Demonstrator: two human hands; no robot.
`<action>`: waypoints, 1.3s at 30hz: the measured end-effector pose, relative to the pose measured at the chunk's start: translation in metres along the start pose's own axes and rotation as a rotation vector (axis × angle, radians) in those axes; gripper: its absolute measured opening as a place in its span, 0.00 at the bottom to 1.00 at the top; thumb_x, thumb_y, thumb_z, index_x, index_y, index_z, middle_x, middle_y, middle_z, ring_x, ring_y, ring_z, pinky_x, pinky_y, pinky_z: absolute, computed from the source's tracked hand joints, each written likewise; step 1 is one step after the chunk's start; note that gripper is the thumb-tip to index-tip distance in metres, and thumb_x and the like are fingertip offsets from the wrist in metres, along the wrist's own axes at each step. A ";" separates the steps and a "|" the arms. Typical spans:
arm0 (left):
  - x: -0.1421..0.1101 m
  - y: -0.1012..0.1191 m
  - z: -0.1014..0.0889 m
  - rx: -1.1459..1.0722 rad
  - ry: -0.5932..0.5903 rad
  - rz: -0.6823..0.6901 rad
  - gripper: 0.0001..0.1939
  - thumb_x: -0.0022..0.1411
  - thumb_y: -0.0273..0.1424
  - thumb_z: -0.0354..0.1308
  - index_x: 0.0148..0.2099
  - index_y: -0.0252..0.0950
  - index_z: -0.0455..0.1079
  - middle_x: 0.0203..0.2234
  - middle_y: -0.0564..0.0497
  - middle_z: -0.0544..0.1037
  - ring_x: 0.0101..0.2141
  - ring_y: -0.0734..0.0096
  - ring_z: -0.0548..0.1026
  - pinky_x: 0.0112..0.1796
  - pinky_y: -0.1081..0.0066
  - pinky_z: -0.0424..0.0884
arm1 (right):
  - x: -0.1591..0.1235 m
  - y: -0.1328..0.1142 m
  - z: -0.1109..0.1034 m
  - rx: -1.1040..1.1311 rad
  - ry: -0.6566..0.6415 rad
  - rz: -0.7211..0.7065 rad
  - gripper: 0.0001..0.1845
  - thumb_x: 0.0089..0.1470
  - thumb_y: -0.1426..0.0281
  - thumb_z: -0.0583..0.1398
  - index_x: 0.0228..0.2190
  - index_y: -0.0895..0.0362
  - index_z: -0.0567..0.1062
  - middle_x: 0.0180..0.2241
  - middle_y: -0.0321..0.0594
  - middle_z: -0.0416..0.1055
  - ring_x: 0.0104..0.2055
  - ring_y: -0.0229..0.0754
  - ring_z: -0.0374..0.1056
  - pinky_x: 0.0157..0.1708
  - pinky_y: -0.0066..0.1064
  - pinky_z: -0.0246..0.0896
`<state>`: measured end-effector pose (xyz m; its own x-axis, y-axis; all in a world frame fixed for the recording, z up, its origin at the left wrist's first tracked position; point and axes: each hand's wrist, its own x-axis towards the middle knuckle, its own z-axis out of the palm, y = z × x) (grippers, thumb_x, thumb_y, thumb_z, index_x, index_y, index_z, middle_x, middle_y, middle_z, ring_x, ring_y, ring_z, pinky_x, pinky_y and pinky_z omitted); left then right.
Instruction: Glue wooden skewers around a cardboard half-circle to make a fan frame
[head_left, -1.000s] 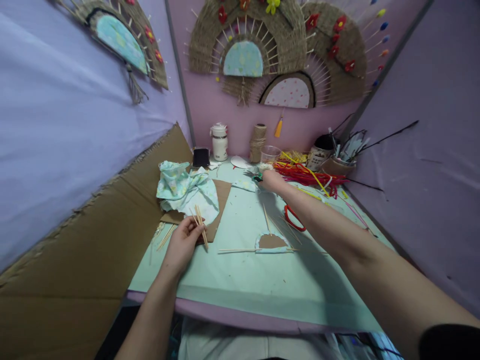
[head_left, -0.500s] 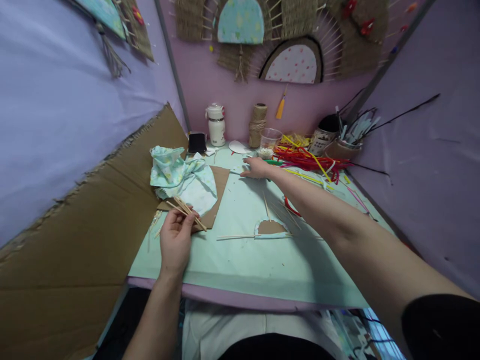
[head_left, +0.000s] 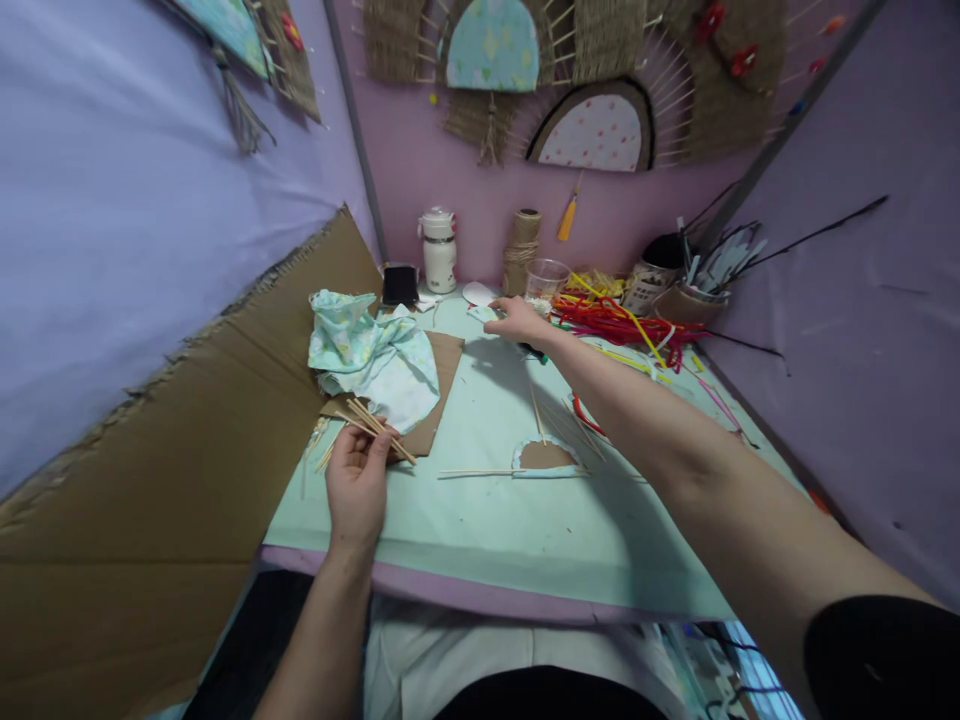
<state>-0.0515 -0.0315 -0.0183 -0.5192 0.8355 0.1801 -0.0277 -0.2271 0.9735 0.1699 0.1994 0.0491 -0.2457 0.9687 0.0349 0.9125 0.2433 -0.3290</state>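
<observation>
My left hand (head_left: pixel 358 470) is closed around several thin wooden sticks (head_left: pixel 367 418) near the table's left front. At the back of the table my right hand (head_left: pixel 519 320) reaches out, thumb and fingers around the end of a small pale-blue piece (head_left: pixel 481 314). Below its wrist lies a dark object with a green tip (head_left: pixel 535 353), partly hidden. Between my arms rests a half-round cardboard piece (head_left: pixel 546 457) with a pale-blue cloth edge. Thin sticks (head_left: pixel 472 473) lie at its straight side and above its curve.
Crumpled floral cloth (head_left: pixel 375 350) lies on cardboard (head_left: pixel 448 375) at left, beside a tall cardboard sheet (head_left: pixel 187 420). At the back stand a white bottle (head_left: pixel 439 252), twine spool (head_left: pixel 522 250) and plastic cup (head_left: pixel 547 278). Red pipe cleaners (head_left: pixel 615 322) and pots (head_left: pixel 651 280) are at right.
My right hand has moved slightly toward the back, and the small pale-blue piece has shifted back with it. The dark object below the wrist now shows more. My left hand still holds the sticks.
</observation>
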 end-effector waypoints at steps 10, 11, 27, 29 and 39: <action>0.000 -0.003 -0.001 -0.002 0.000 0.001 0.17 0.55 0.40 0.67 0.42 0.35 0.72 0.36 0.48 0.79 0.36 0.70 0.77 0.38 0.72 0.76 | -0.067 -0.003 -0.004 0.091 -0.360 -0.656 0.34 0.46 0.72 0.66 0.57 0.55 0.70 0.52 0.46 0.67 0.51 0.47 0.66 0.53 0.37 0.61; 0.000 -0.003 -0.001 0.004 -0.001 0.001 0.17 0.55 0.40 0.67 0.42 0.35 0.72 0.35 0.48 0.79 0.36 0.69 0.77 0.38 0.72 0.76 | -0.077 -0.006 -0.001 0.075 -0.385 -0.693 0.34 0.45 0.72 0.66 0.57 0.54 0.70 0.51 0.46 0.68 0.51 0.48 0.66 0.53 0.38 0.61; 0.000 -0.001 0.000 0.009 -0.009 0.005 0.16 0.55 0.40 0.67 0.42 0.36 0.72 0.36 0.49 0.78 0.35 0.71 0.77 0.38 0.72 0.76 | -0.107 -0.021 0.022 0.097 -0.531 -0.829 0.36 0.45 0.81 0.63 0.58 0.57 0.69 0.57 0.48 0.67 0.60 0.52 0.60 0.58 0.44 0.58; 0.000 -0.001 0.000 0.000 -0.008 0.004 0.16 0.55 0.39 0.67 0.42 0.36 0.72 0.38 0.48 0.78 0.36 0.71 0.77 0.38 0.73 0.76 | -0.107 -0.020 0.023 0.109 -0.548 -0.831 0.37 0.45 0.81 0.63 0.58 0.57 0.69 0.58 0.48 0.67 0.61 0.51 0.59 0.60 0.43 0.57; 0.001 -0.002 0.000 0.033 -0.009 0.021 0.15 0.56 0.40 0.66 0.41 0.36 0.71 0.35 0.49 0.78 0.35 0.71 0.77 0.37 0.72 0.76 | -0.103 -0.009 0.007 0.135 -0.475 -0.845 0.41 0.44 0.82 0.64 0.61 0.54 0.65 0.65 0.47 0.59 0.67 0.49 0.53 0.64 0.42 0.52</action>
<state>-0.0521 -0.0308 -0.0201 -0.5112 0.8355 0.2016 0.0117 -0.2278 0.9736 0.1843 0.0974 0.0422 -0.9345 0.3499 -0.0649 0.3371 0.8119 -0.4766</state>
